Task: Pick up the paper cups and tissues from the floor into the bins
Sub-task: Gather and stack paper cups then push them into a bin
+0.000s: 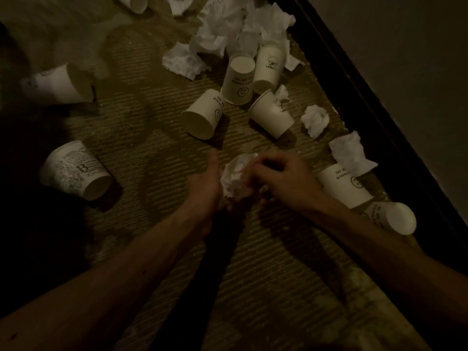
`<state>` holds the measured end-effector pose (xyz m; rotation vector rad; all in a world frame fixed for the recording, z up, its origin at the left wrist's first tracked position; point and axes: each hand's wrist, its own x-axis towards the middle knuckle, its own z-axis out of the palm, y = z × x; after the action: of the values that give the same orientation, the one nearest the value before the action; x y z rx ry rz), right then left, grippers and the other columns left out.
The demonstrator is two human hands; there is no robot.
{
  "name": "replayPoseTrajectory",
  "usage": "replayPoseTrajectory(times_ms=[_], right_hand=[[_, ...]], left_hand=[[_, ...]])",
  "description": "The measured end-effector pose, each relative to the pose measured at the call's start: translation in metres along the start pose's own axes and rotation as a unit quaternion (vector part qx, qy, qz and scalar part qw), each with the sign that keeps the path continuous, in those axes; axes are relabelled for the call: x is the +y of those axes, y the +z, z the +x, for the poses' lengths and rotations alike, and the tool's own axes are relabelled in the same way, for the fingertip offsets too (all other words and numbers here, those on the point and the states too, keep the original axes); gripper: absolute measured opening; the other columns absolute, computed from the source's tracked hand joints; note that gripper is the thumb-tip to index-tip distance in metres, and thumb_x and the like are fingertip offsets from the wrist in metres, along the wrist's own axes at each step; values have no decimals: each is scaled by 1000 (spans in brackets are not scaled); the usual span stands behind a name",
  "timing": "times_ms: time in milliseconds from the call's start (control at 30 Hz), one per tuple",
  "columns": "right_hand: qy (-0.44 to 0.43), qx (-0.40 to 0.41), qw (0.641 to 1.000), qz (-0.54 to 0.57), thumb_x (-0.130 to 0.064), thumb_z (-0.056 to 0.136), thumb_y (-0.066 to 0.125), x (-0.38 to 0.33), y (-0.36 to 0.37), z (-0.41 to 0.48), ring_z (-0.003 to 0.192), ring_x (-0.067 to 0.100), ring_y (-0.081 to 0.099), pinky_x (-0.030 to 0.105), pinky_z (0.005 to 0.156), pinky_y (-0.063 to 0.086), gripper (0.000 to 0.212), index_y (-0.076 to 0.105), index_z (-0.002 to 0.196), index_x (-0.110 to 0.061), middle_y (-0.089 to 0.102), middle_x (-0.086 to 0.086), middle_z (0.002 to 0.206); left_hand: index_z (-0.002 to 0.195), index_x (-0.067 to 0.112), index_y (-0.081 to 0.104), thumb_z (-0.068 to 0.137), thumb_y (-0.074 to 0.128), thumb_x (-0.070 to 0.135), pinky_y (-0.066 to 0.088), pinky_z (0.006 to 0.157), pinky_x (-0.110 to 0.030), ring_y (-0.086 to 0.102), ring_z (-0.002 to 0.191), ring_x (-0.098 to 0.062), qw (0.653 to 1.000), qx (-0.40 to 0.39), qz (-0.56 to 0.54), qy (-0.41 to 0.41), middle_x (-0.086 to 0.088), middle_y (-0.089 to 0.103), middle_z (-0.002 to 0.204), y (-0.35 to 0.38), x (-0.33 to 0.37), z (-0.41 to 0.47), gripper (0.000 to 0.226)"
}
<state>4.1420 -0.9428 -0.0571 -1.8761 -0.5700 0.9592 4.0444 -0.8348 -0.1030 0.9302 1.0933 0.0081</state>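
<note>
The left hand [203, 184] and right hand [283, 177] both grip 1 crumpled, wrinkled white tissue ball [234, 177] just above the ribbed carpet floor [152, 148]. Smooth conical paper cups [202, 115] lie tipped nearby.

Brightness: very dim, yellowish cast.
Shadows: black patch over left of ribbed brown carpet floor [157, 153]; dark streaks beneath forearms [152, 249].
Brightest: crumpled white tissues [222, 29] at top.
Sharpness: soft, grainy; top-left smeared.
</note>
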Motion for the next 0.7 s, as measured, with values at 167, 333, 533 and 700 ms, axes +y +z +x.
replayPoseTrajectory(times_ms=[167, 333, 533, 700], right_hand=[[95, -40, 994, 22, -11, 96, 51, -2, 2, -7, 81, 22, 64, 43, 75, 52, 24, 71, 87, -19, 72, 13, 90], [154, -119, 981, 28, -10, 98, 44, -9, -1, -6, 74, 19, 67, 19, 60, 52, 28, 67, 107, 3, 72, 24, 97], [43, 119, 976, -179, -24, 100, 47, -8, -72, 24, 82, 21, 65, 33, 67, 48, 29, 72, 90, -13, 70, 7, 90], [184, 101, 927, -310, -29, 103, 37, 39, -136, 45, 89, 23, 57, 27, 71, 41, 31, 60, 105, -8, 58, 9, 95]], left_hand=[[84, 13, 75, 91, 42, 70, 49, 40, -22, 69, 50, -16, 999, -23, -22, 23, -5, 73, 65, 4, 0, -3, 67], [72, 14, 63, 91, 63, 47, 43, 37, -16, 60, 39, -8, 996, -42, 8, 84, 4, 63, 49, 15, -4, -1, 39], [76, 9, 62, 92, 65, 35, 45, 39, -18, 56, 40, -7, 990, -65, 69, 101, 3, 65, 52, 23, -1, -2, 31], [72, 14, 62, 87, 61, 58, 45, 40, -18, 62, 43, -7, 988, -43, 114, 93, 5, 66, 50, 31, 7, -3, 46]])
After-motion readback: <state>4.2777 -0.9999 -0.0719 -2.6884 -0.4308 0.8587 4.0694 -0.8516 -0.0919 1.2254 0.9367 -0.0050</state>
